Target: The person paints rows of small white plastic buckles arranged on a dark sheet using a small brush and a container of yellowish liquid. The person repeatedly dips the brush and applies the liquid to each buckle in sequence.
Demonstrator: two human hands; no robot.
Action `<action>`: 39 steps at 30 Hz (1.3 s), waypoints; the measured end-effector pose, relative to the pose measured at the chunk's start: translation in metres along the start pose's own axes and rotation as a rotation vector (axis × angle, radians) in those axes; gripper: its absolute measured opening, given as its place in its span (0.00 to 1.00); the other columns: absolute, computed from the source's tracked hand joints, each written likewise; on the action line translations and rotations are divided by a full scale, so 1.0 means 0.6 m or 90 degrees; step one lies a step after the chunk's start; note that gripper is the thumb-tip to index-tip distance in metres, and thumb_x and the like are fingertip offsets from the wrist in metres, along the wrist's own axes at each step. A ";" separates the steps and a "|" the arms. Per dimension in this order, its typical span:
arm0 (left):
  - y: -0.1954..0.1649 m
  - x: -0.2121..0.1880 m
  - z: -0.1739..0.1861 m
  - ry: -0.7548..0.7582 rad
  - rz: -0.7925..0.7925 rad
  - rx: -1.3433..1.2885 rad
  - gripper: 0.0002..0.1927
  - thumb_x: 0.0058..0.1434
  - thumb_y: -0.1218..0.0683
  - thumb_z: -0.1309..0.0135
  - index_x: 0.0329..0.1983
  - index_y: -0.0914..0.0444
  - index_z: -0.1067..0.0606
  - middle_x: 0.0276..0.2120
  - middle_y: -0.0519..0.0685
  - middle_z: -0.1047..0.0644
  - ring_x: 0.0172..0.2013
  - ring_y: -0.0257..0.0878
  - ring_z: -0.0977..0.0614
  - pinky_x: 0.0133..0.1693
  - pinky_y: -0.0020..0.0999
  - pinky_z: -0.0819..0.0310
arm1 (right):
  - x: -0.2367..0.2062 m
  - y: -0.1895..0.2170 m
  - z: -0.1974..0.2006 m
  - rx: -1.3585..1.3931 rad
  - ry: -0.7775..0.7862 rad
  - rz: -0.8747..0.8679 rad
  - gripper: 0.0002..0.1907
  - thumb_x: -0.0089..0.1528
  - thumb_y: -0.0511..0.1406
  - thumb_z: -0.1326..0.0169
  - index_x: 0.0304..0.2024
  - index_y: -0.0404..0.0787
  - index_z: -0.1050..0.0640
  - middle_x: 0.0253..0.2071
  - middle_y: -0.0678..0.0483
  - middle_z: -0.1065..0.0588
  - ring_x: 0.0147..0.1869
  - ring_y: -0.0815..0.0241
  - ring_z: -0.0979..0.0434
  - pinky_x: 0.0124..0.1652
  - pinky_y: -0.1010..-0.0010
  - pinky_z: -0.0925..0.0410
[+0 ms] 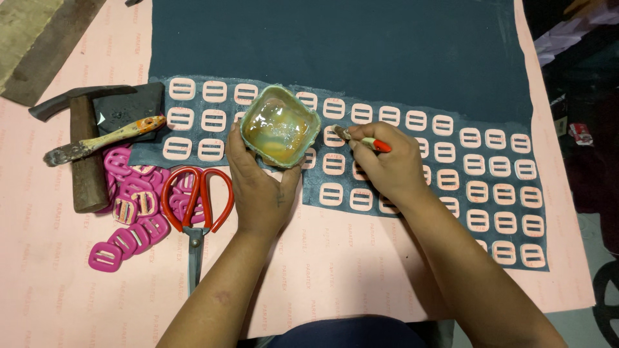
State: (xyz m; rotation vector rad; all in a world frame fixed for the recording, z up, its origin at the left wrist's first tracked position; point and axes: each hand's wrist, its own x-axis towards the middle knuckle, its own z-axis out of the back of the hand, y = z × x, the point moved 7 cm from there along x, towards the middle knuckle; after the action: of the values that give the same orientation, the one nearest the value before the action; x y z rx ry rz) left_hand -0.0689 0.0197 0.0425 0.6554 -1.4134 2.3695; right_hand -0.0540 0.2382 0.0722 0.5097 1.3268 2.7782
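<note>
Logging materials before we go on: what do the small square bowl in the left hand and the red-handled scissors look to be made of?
The small pale green square bowl looks like thin moulded plastic, going by its soft, wavy rim; the inside is glossy with amber liquid, possibly glue. The left hand holds it from below. The red-handled scissors seem to have grey metal blades, dull rather than shiny, and looped handles with a smooth red coating, plastic or paint.

Small craft workshop, likely footwear or accessory assembly. Evidence: hammer (pixel 87 154) and glue-stained brush (pixel 103 138) at left of frame, red-handled scissors (pixel 195 200) lower left, pile of pink buckles (pixel 129 212), rows of buckle pieces (pixel 477 193) on dark sheet (pixel 335 45) over pink paper-covered bench (pixel 342 258).
</note>
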 end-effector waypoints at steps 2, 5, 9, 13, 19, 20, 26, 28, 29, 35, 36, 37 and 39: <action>0.000 0.001 0.000 0.002 -0.005 0.010 0.55 0.61 0.55 0.32 0.75 0.65 0.61 0.67 0.68 0.43 0.68 0.62 0.34 0.67 0.49 0.35 | 0.000 0.011 -0.010 -0.027 0.008 0.036 0.05 0.64 0.31 0.42 0.42 0.35 0.21 0.43 0.54 0.19 0.29 0.71 0.21 0.28 0.81 0.29; 0.002 -0.001 -0.002 0.013 0.008 0.014 0.55 0.61 0.54 0.32 0.75 0.66 0.61 0.67 0.69 0.44 0.68 0.63 0.35 0.66 0.50 0.35 | 0.002 -0.016 -0.017 0.120 -0.035 -0.140 0.06 0.64 0.32 0.40 0.43 0.37 0.20 0.33 0.51 0.20 0.28 0.69 0.24 0.27 0.77 0.32; 0.004 -0.002 -0.002 0.016 0.009 0.004 0.55 0.61 0.55 0.33 0.75 0.65 0.61 0.67 0.68 0.43 0.68 0.61 0.34 0.67 0.49 0.35 | 0.014 -0.031 -0.027 0.208 -0.072 -0.228 0.06 0.63 0.30 0.41 0.41 0.35 0.22 0.35 0.48 0.20 0.33 0.65 0.20 0.32 0.76 0.27; 0.004 -0.002 -0.001 0.015 0.011 0.000 0.54 0.61 0.55 0.33 0.75 0.65 0.61 0.66 0.67 0.42 0.68 0.60 0.33 0.66 0.48 0.34 | 0.026 -0.041 -0.039 0.444 -0.130 -0.271 0.06 0.62 0.28 0.44 0.41 0.33 0.26 0.36 0.48 0.19 0.39 0.61 0.14 0.39 0.77 0.20; 0.004 -0.003 -0.002 0.011 0.004 -0.001 0.54 0.62 0.54 0.33 0.75 0.66 0.62 0.67 0.70 0.44 0.68 0.62 0.34 0.67 0.49 0.35 | 0.025 -0.040 0.016 0.449 -0.164 -0.218 0.07 0.67 0.32 0.45 0.41 0.31 0.25 0.31 0.46 0.20 0.31 0.61 0.18 0.31 0.74 0.23; 0.005 -0.001 -0.003 0.009 0.000 0.002 0.54 0.62 0.54 0.33 0.75 0.66 0.62 0.67 0.70 0.44 0.68 0.62 0.34 0.67 0.49 0.35 | 0.021 -0.039 0.031 0.407 -0.173 -0.206 0.08 0.68 0.33 0.45 0.41 0.31 0.25 0.31 0.46 0.21 0.31 0.61 0.18 0.32 0.74 0.22; 0.010 -0.001 -0.003 0.015 0.001 0.003 0.54 0.63 0.52 0.33 0.75 0.68 0.61 0.66 0.69 0.43 0.68 0.62 0.35 0.67 0.50 0.36 | -0.007 -0.045 0.055 0.265 -0.189 -0.165 0.09 0.68 0.34 0.44 0.42 0.32 0.23 0.35 0.47 0.19 0.35 0.63 0.16 0.39 0.74 0.21; 0.011 0.002 -0.002 0.016 -0.004 -0.001 0.54 0.63 0.53 0.33 0.75 0.68 0.61 0.66 0.69 0.43 0.68 0.62 0.34 0.67 0.50 0.36 | -0.007 -0.048 0.040 0.275 -0.182 -0.162 0.09 0.67 0.35 0.43 0.42 0.33 0.22 0.36 0.48 0.19 0.38 0.65 0.15 0.40 0.75 0.21; 0.013 0.001 -0.001 0.018 0.006 -0.001 0.54 0.62 0.53 0.33 0.74 0.68 0.61 0.66 0.69 0.43 0.68 0.62 0.34 0.67 0.50 0.35 | -0.008 -0.048 0.031 0.280 -0.178 -0.161 0.09 0.67 0.35 0.43 0.42 0.33 0.22 0.36 0.49 0.19 0.39 0.65 0.15 0.41 0.76 0.21; 0.018 0.002 -0.001 0.022 0.023 -0.013 0.53 0.60 0.55 0.33 0.75 0.69 0.60 0.66 0.68 0.42 0.67 0.61 0.32 0.66 0.48 0.34 | -0.023 -0.055 0.006 0.157 -0.137 -0.259 0.08 0.65 0.33 0.42 0.38 0.32 0.22 0.30 0.47 0.19 0.33 0.63 0.17 0.33 0.77 0.25; 0.017 0.002 0.000 0.020 0.018 -0.018 0.54 0.60 0.56 0.33 0.75 0.69 0.60 0.67 0.68 0.42 0.67 0.61 0.32 0.67 0.48 0.34 | -0.026 -0.058 0.010 0.172 -0.137 -0.275 0.08 0.65 0.34 0.42 0.39 0.32 0.22 0.30 0.47 0.19 0.33 0.62 0.17 0.32 0.76 0.27; 0.017 0.002 0.001 0.016 0.011 -0.023 0.54 0.60 0.56 0.33 0.75 0.69 0.59 0.67 0.68 0.43 0.67 0.61 0.32 0.67 0.48 0.34 | -0.026 -0.061 0.013 0.190 -0.136 -0.289 0.09 0.66 0.34 0.43 0.39 0.32 0.21 0.31 0.46 0.19 0.33 0.60 0.18 0.30 0.74 0.29; 0.017 0.002 0.000 0.014 0.010 -0.014 0.54 0.60 0.56 0.33 0.75 0.69 0.59 0.67 0.68 0.42 0.68 0.61 0.33 0.67 0.48 0.35 | -0.016 -0.060 0.017 0.264 -0.143 -0.255 0.09 0.66 0.35 0.44 0.42 0.33 0.22 0.34 0.46 0.19 0.35 0.60 0.17 0.33 0.73 0.28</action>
State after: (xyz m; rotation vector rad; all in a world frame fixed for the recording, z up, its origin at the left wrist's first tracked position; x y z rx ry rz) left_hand -0.0751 0.0149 0.0356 0.6132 -1.4391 2.3628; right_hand -0.0462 0.2676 0.0483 0.4828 1.7272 2.0727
